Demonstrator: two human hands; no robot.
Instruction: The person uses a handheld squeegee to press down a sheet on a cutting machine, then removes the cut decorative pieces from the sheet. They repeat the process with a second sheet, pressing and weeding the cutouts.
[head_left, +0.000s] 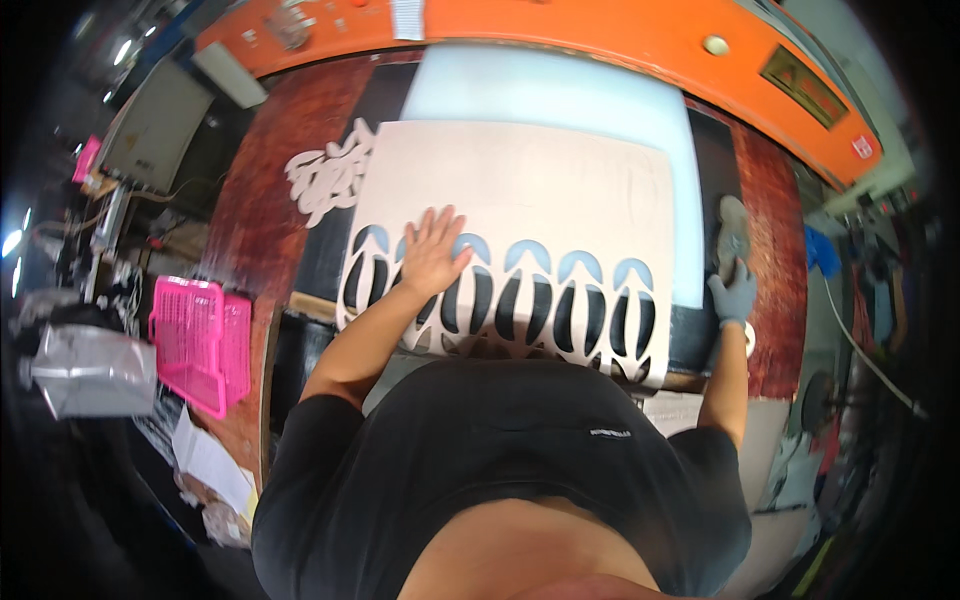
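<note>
My bare left hand (433, 255) lies flat, fingers spread, on a pale beige sheet of material (517, 172). Along the near part of this sheet runs a row of cut-out holes shaped like arches and long curved pieces. A grey glove covers my right hand (733, 294), which is at the near end of a greyish sole-shaped object (733, 229), perhaps a cutting die. Its fingers meet that end, but whether they grip it is unclear. Beneath the sheet is a pale bluish-white board (555, 82), resting on a black surface (709, 180).
An orange machine beam (585, 30) spans the far side. Cut pale pieces (326, 180) are heaped left of the sheet. Reddish-brown boards (255, 180) flank the black surface. A pink plastic basket (202, 341) stands at left, near a grey metal box (154, 124).
</note>
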